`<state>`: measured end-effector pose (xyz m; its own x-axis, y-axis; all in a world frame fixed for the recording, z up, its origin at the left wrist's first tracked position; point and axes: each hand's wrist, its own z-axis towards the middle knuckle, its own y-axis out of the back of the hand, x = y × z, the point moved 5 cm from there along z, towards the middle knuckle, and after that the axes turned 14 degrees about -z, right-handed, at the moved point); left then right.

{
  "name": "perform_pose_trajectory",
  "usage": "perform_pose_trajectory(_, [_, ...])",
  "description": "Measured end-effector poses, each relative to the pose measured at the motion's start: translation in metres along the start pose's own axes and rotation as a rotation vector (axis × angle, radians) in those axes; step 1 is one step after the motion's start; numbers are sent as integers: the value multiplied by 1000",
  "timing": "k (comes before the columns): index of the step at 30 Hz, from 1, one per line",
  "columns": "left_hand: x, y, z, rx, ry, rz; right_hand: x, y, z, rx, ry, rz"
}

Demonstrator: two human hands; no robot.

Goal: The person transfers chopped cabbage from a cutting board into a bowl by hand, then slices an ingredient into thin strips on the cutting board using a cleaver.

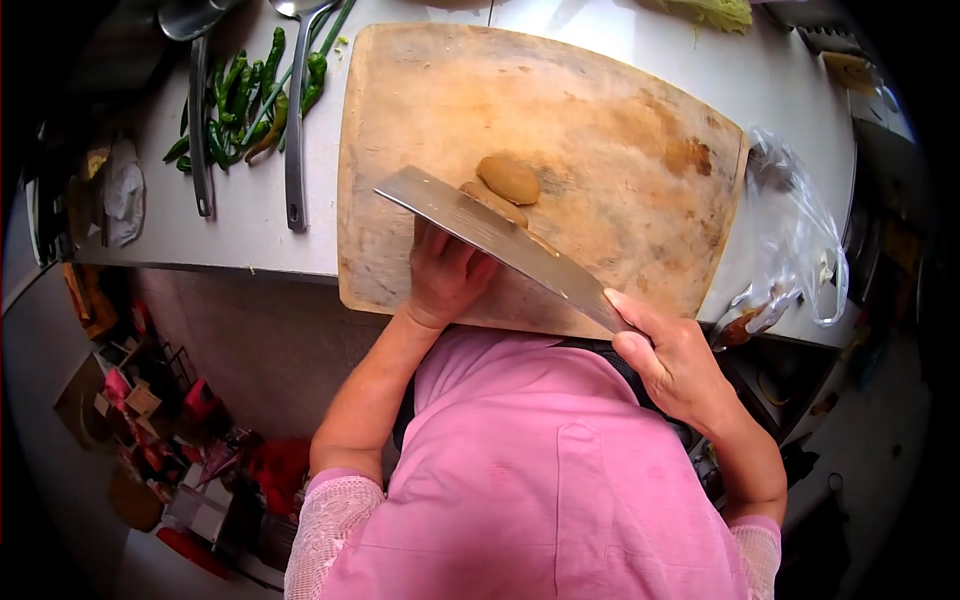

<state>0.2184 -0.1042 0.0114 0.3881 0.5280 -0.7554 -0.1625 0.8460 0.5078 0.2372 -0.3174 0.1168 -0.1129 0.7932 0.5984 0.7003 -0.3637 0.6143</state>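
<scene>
My right hand [672, 360] is wrapped round the handle end of a broad cleaver [500, 243], its thumb side against the blade. The blade slants across the wooden cutting board [430, 90], from the upper left down to that hand. Just beyond the blade lie a brown oval slice [509, 180] and another brown slice [494, 203] partly under it; a thin sliver shows along the blade's edge. My left hand [446, 272] is on the near side of the blade, fingers curled, their tips and anything in them hidden behind the metal.
Green chili peppers [240, 95] lie left of the board, beside a long-handled ladle [201, 130] and another long-handled utensil [296, 140]. A clear plastic bag [800, 230] is at the right. Leafy greens [715, 12] show at the far edge. The white counter's front edge [210, 266] runs left of the board.
</scene>
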Motion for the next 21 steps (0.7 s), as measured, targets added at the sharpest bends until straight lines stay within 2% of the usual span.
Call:
perform_pose_trajectory(4, [-2,0,2,-27,9,22,-2,1,-2,27,-25,11])
perform_pose_trajectory(6, [-1,0,2,0,26,1,0,0,4,94,-120,28])
perform_pose_trajectory(12, [1,0,2,18,69,-28,8,-6,27,24,-40,15])
perform_pose_trajectory(19, [-5,5,16,-39,52,-69,12,-11,46,105,-111,40])
perform_pose_trajectory(21, [-7,5,17,-67,43,-81,14,-15,55,4,-55,-25])
